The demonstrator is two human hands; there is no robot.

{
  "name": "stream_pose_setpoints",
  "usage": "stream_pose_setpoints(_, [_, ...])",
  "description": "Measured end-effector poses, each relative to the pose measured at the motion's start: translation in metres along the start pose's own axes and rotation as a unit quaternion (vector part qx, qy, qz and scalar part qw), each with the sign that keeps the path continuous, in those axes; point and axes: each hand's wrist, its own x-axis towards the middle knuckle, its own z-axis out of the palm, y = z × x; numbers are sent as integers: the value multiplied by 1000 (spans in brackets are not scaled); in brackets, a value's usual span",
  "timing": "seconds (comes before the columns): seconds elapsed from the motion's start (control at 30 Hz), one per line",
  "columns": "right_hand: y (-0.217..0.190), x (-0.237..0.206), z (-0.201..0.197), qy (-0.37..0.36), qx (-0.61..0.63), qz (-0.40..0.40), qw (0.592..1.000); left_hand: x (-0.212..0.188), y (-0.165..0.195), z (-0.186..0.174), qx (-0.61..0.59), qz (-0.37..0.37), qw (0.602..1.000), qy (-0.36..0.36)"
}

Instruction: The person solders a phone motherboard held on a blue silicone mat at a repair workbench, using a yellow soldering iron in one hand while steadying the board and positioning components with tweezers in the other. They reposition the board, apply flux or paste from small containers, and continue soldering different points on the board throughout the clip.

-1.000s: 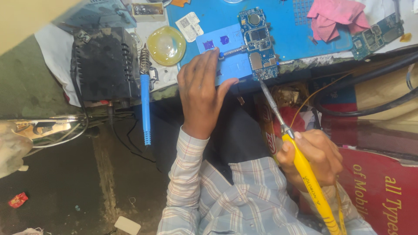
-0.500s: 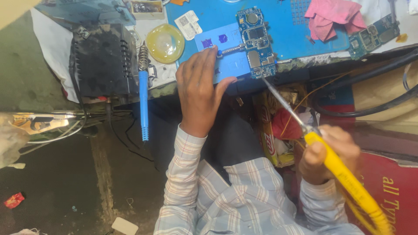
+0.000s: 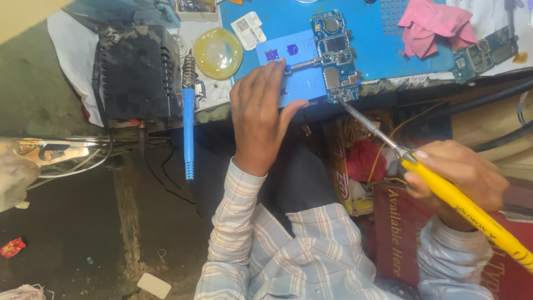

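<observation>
Dark floor [image 3: 72, 244] fills the lower left of the frame, open and mostly bare, with a red scrap [image 3: 12, 247] at the far left edge and a pale rounded tile [image 3: 154, 285] near the bottom. Across the top runs a workbench covered by a blue mat [image 3: 383, 50], whose front edge cuts level through the upper middle of the frame; below that edge, at right, thick black cables [image 3: 499, 111] sag past a dark red box [image 3: 400, 233] with pale lettering on its side. A black power unit [image 3: 136, 69] sits at upper left on a white cloth, and a blue-handled iron [image 3: 189, 125] hangs upright from a coiled holder just beside it. To its right lie a round yellow lid [image 3: 217, 53] and a small white printed label [image 3: 249, 29]. A pink rag [image 3: 433, 25] lies crumpled at upper right, with a spare green board [image 3: 483, 54] near the right edge.

The left hand [image 3: 261, 119] lies flat, fingers spread and pressing a pale blue plate [image 3: 291, 75] at the bench edge, gripping nothing. A phone circuit board [image 3: 336, 53] rests on the mat, touching that plate and overhanging the front edge slightly. The right hand [image 3: 458, 180], at lower right, is closed around a yellow soldering iron [image 3: 466, 205]; its metal shaft slants up-left, tip meeting the board's lower edge.
</observation>
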Motion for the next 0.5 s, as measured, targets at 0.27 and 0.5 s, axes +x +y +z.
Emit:
stream_pose_setpoints(0.27, [-15,13,-9,-60,-32,-9,998,0,0,0,4,-2,1000,-1])
stream_pose_setpoints(0.5, [-11,12,-8,-65,-39,-22,997,-1,-1,3,6,-2,1000,1])
